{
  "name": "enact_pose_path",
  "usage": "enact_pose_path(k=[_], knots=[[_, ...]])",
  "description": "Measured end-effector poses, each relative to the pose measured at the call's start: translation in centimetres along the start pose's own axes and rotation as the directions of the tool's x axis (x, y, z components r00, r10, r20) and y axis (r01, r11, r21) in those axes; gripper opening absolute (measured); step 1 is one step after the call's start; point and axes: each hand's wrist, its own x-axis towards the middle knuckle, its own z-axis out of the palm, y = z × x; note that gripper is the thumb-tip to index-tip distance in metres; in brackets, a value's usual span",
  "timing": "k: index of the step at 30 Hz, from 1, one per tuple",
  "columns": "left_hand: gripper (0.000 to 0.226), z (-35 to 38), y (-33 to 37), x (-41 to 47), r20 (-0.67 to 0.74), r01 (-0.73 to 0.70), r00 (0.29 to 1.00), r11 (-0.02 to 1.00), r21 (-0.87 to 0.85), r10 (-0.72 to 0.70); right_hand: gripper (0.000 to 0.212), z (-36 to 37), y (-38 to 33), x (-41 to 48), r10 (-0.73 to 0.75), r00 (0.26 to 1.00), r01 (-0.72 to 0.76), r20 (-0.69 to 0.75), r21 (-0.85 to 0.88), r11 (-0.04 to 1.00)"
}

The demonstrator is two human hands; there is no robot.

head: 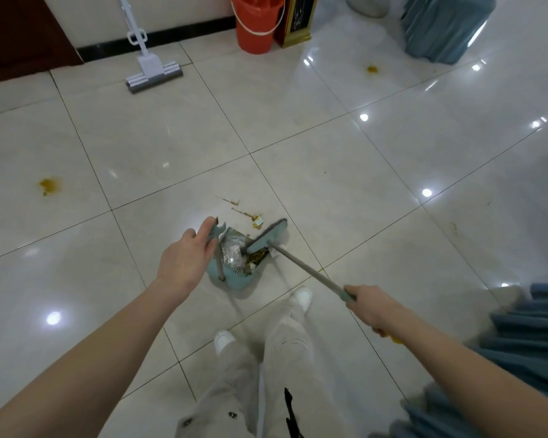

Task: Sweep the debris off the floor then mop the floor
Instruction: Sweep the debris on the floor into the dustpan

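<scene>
Gripping the broom pole, my right hand holds its head against the dustpan at frame center. My left hand touches the dustpan's handle; I cannot tell its grip. Mop upper left.

A teal dustpan sits on the tiled floor, holding foil and brown debris. The head of the broom lies at its mouth. A white mop stands by the far wall.
</scene>
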Motion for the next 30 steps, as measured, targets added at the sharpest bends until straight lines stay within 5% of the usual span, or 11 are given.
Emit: enact_pose_path(k=[13,23,30], knots=[[0.037,-0.3,-1.2,0.2,-0.026,0.048,0.999,0.999,0.026,-0.047,0.022,-5.8,-8.4,9.8,-0.015,0.994,0.040,-0.104,0.246,0.968],[0.042,0.7,-1.4,1.1,-0.051,0.054,0.998,0.994,0.098,-0.049,0.027,-6.8,-16.1,18.1,-0.033,0.993,0.055,-0.117,0.189,0.980],[0.039,0.5,-1.1,1.5,-0.060,0.040,0.998,0.994,0.105,-0.034,0.031,-1.8,-13.8,16.1,-0.025,0.999,0.031,-0.037,0.145,0.989]])
